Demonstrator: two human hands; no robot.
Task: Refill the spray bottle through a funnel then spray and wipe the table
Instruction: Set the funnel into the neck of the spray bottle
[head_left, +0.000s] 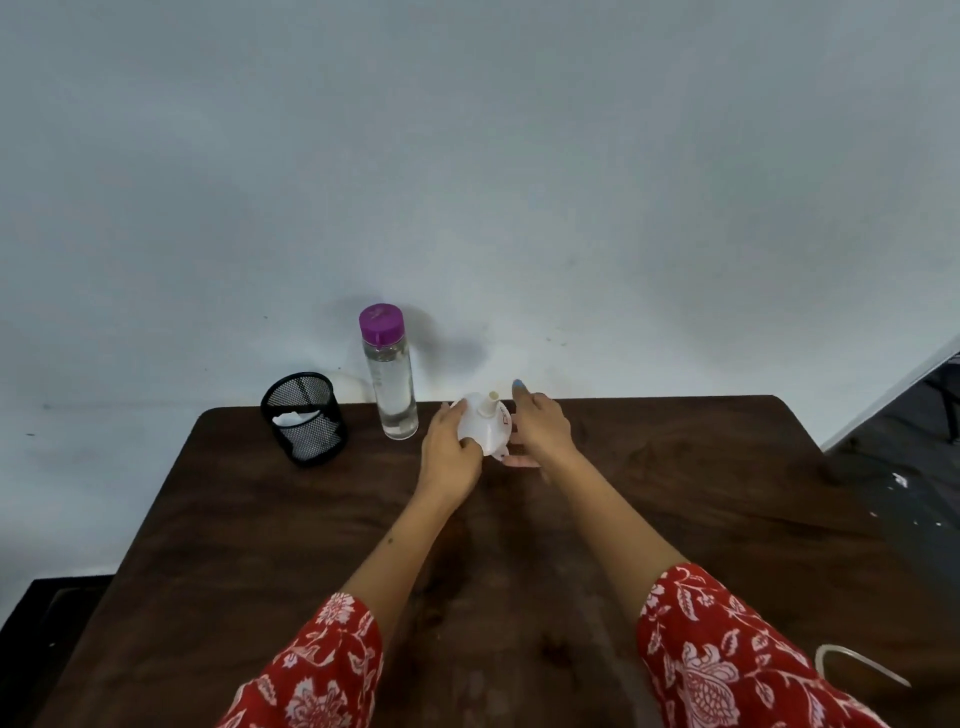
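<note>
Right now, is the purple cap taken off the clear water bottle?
No. The purple cap sits on top of the clear water bottle, which stands upright on the table beside the black mesh cup.

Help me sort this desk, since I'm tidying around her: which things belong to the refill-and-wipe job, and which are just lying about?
For the job:
- white funnel, spout up, held by the left hand
- right hand next to the funnel
- clear bottle with purple cap, holding liquid
- table

Lying about:
- black mesh cup with something white inside
</note>
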